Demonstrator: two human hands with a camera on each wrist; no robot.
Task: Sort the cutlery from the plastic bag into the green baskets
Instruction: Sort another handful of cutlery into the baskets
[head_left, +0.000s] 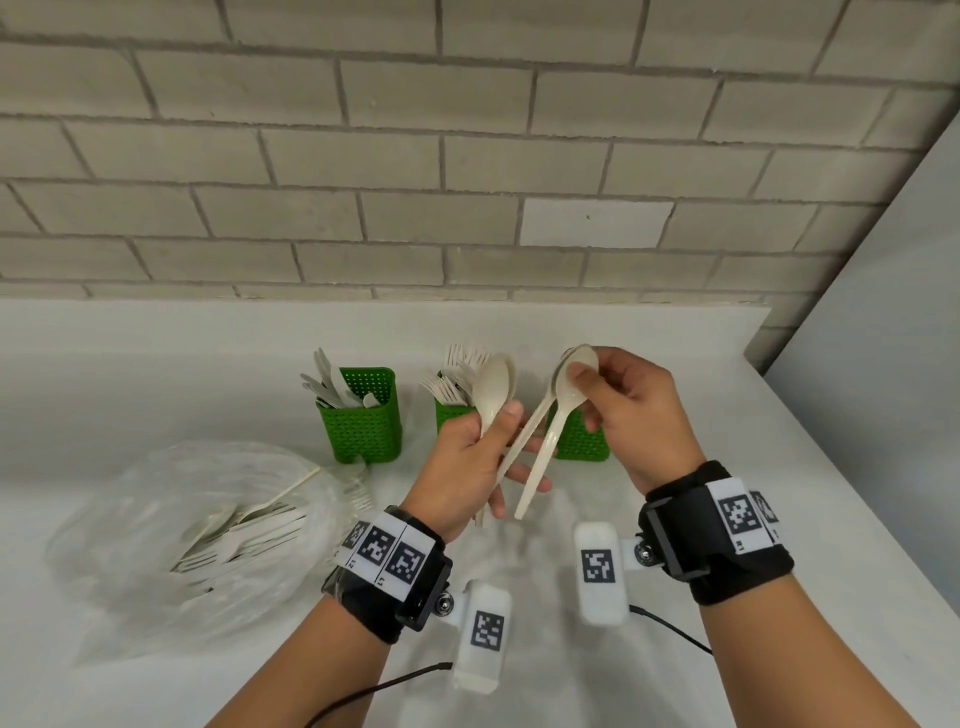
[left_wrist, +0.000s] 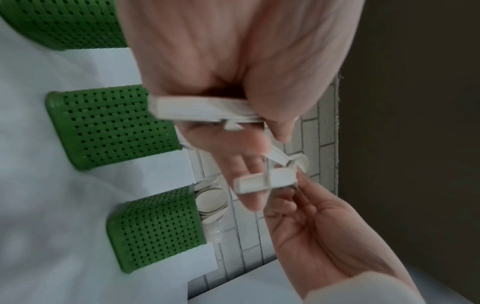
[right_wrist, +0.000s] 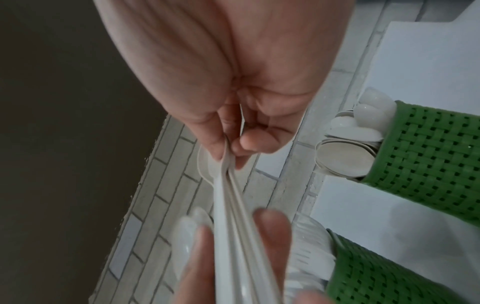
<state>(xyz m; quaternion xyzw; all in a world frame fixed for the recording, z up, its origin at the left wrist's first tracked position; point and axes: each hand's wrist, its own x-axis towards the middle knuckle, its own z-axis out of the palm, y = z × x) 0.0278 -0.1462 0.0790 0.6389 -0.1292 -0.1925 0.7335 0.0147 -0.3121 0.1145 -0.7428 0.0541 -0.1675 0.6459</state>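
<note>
Here, from the head view, both hands are raised over the middle of the worktop (head_left: 156, 374), in front of the baskets. The left hand (head_left: 467, 467) grips a bunch of spoons (head_left: 491, 395) by the handles, bowls up, thumb across them. The right hand (head_left: 631, 410) pinches the bowls of two more spoons (head_left: 569, 382) between thumb and fingers; their handles slant down toward the left palm, one crossing the left fingers. Three green baskets stand along the back of the worktop near the brick wall (head_left: 467, 130): the left basket (head_left: 363, 421) with knives, the middle basket (head_left: 452, 415) with forks, mostly hidden behind the left hand, and the right basket (head_left: 579, 441) behind the right hand's spoons. The bag (head_left: 171, 535), clear plastic with forks and other cutlery inside, lies toward the worktop's left edge, well apart from both hands.

From the left wrist, the left hand (left_wrist: 233, 72) curls round flat handles (left_wrist: 202, 109), and the right hand (left_wrist: 324, 236) meets it from below at the handle ends. Three baskets lie to the side; the nearest to the right hand (left_wrist: 155, 228) shows spoon bowls at its mouth.

From the right wrist, the right hand's fingers (right_wrist: 221, 133) pinch the spoons at the neck, handles (right_wrist: 233, 216) running down between the left fingertips (right_wrist: 270, 230). The spoon basket (right_wrist: 428, 160) sits beside them, apart.
</note>
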